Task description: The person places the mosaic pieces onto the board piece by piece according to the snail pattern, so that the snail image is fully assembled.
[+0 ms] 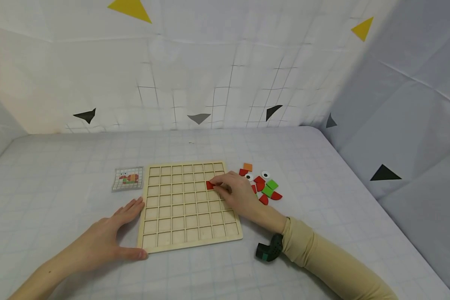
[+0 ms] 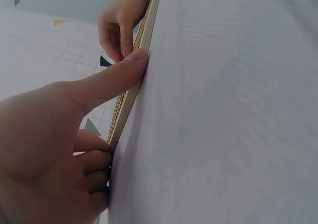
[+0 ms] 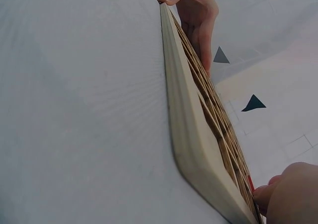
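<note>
A wooden grid board (image 1: 152, 251) with rows of square cells lies flat on the table. My right hand (image 1: 243, 198) reaches over its right side, thumb and index finger pinching a small red tile (image 1: 210, 186) at a cell in the upper right. Fingertips cover part of this tile, so its full shape is hidden. Along the board's left edge rests my left hand (image 1: 101, 239), fingers extended, with the thumb at the near left corner. In the left wrist view, the left thumb (image 2: 112, 82) lies against the board's rim.
Right of the board lie loose tiles: an orange square (image 1: 248, 167), green squares (image 1: 272, 184), several red pieces (image 1: 276, 196) and white eye discs (image 1: 265, 175). A pattern card (image 1: 128, 179) with a coloured figure on a grid sits at upper left. White cloth walls (image 1: 195, 62) rise behind the table.
</note>
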{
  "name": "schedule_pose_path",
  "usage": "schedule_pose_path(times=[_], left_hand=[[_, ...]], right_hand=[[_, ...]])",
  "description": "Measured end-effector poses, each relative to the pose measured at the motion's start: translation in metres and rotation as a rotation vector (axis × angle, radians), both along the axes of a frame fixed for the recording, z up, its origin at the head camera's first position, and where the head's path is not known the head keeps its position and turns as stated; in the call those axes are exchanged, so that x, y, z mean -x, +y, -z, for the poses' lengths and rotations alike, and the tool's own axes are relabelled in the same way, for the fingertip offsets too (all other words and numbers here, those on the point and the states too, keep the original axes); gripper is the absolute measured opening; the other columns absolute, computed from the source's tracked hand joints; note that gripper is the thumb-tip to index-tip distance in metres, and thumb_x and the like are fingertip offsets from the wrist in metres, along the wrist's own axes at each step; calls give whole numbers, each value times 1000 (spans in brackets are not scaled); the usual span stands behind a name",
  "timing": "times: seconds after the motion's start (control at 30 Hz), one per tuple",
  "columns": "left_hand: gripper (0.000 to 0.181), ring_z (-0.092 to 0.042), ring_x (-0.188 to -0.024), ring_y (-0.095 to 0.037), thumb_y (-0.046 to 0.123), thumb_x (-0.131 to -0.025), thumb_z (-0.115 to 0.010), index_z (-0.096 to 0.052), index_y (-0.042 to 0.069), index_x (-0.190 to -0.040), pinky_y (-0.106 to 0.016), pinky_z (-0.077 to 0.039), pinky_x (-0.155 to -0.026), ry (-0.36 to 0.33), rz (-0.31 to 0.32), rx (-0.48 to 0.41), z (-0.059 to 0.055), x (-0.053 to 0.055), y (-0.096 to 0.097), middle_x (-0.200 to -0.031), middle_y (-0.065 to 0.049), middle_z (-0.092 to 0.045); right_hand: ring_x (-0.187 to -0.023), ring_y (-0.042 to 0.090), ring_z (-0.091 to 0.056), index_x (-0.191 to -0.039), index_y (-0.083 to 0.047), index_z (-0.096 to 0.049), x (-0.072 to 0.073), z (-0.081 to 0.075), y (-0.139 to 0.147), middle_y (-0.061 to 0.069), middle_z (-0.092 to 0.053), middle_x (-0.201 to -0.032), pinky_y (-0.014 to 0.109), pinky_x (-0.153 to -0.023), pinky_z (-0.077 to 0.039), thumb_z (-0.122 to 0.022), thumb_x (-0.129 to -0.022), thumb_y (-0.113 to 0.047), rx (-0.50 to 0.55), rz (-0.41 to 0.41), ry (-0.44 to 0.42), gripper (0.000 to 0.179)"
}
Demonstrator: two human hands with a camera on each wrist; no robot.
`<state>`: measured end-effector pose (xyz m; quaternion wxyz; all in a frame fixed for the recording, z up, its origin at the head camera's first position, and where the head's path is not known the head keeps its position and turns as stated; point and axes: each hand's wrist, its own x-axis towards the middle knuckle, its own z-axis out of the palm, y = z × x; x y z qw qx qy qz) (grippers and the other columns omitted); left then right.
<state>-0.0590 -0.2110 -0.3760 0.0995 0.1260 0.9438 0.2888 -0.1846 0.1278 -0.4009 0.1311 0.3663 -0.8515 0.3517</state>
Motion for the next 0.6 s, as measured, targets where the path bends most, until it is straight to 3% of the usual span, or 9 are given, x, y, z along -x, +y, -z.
schedule_pose_path(times=[0.6], left_hand=[[120, -29, -143, -52, 77, -62, -75, -30, 21, -159, -71, -29, -106, 12, 8, -19, 1, -1, -2, -165, -9, -26]], right_hand=[[-85, 11, -61, -106, -8, -75, -1, -2, 0, 1, -74, -102, 23, -70, -53, -72, -90, -3, 8, 5, -29, 17]])
